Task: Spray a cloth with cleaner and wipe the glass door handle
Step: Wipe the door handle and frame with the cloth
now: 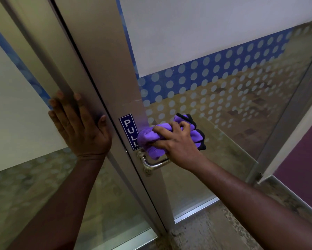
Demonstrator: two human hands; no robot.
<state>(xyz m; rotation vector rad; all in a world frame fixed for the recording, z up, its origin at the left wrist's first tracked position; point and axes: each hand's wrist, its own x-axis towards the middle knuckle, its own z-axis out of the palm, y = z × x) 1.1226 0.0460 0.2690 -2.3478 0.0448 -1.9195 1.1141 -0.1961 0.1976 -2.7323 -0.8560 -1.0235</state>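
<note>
Right hand [177, 141] grips bunched purple cloth [151, 136] against the door frame, just above the metal handle [151, 164], partly covering the PULL sign [130, 130]. Left hand [79, 125] lies flat on the adjacent frame.

Left hand [79, 127] flat against the door frame [65, 69], left of the seam. Right of that seam, PULL sign [129, 131] on the door stile [112, 60]. Cloth [157, 139] bunched in the right hand [177, 145], touching the sign's right edge, directly above the door handle [151, 164]. Glass panel [232, 105] behind and right of the cloth.
</note>
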